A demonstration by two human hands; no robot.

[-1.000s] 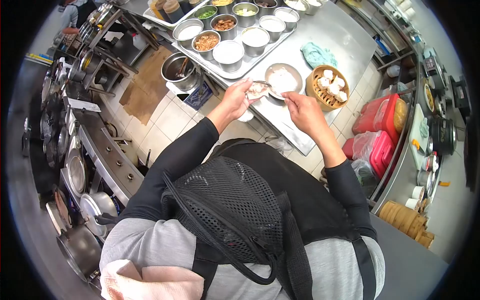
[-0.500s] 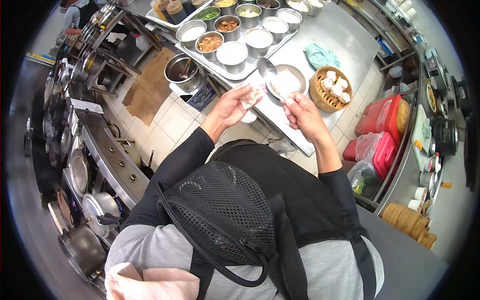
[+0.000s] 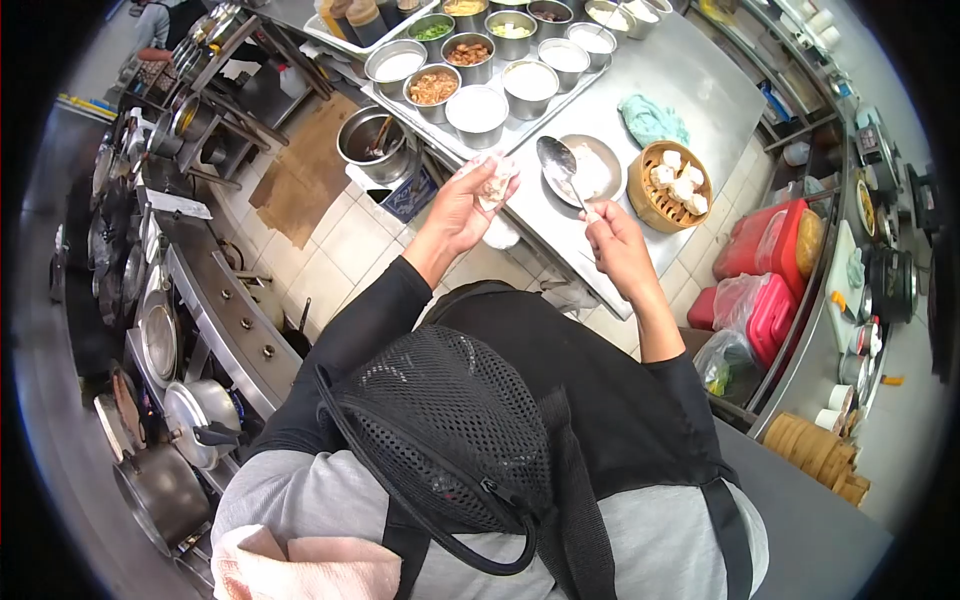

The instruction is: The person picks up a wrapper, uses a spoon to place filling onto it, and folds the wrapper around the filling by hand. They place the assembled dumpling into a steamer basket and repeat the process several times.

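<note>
My left hand [image 3: 458,215] is raised at the table's near edge, fingers curled around a pale dumpling [image 3: 494,188]. In my right hand [image 3: 615,240] is the handle of a metal spoon [image 3: 557,156]. The spoon's dark bowl, with whitish bits on it, lies over the left side of a shallow metal bowl [image 3: 612,158] of pale filling [image 3: 592,172]. Just right of this bowl stands a round bamboo steamer [image 3: 652,211], where several white-topped dumplings [image 3: 685,188] sit on the slats.
Metal tubs [image 3: 476,115] of white, green and brown ingredients crowd a tray [image 3: 432,126] at the back left. A teal cloth [image 3: 652,121] lies behind the steamer. A pot [image 3: 360,140] stands left of the table, a stove [image 3: 235,322] further left, red containers [image 3: 760,240] on the right.
My right hand and the spoon have come slightly back toward me and to the right. My left hand, with the dumpling, has shifted a little left of the bowl. The view has turned slightly.
</note>
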